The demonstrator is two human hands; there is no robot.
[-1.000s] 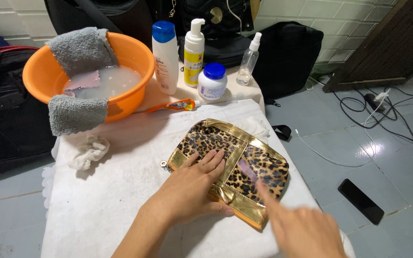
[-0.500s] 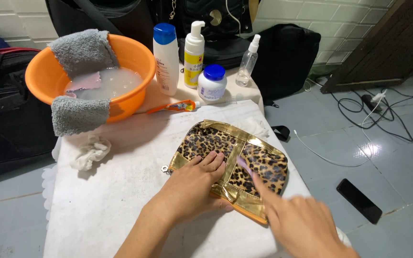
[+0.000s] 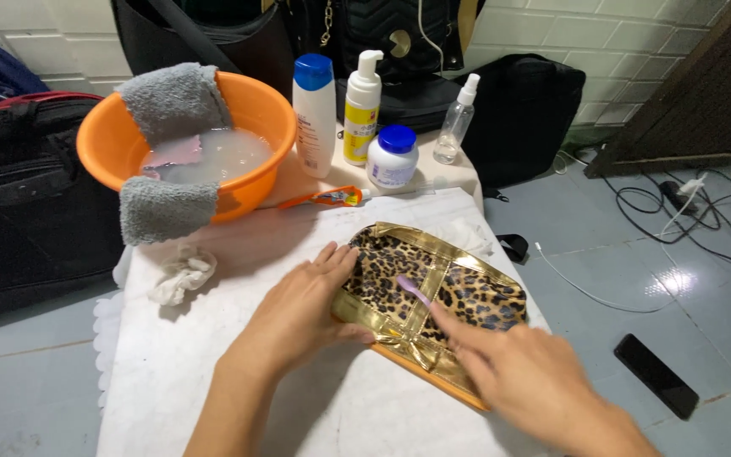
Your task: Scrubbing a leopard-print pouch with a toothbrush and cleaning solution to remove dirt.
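A leopard-print pouch [image 3: 467, 292] with gold trim lies flat on the white cloth-covered table [image 3: 213, 364]. My left hand [image 3: 302, 309] presses palm-down on the pouch's left edge, fingers spread over it. My right hand [image 3: 522, 372] holds a small pink toothbrush [image 3: 414, 290], its head touching the pouch's middle beside the gold band.
An orange basin [image 3: 251, 106] of cloudy water with two grey towels [image 3: 167, 207] over its rim stands at the back left. Behind the pouch are a white bottle [image 3: 314, 114], a pump bottle [image 3: 362, 106], a jar [image 3: 393, 156], a spray bottle [image 3: 454, 127] and a toothpaste tube [image 3: 327, 198]. A crumpled white cloth [image 3: 181, 272] lies left. A phone [image 3: 656, 374] and cables [image 3: 678, 203] lie on the floor to the right.
My right hand has shifted left along the pouch with the toothbrush. My left hand stays pressed on the pouch's left edge.
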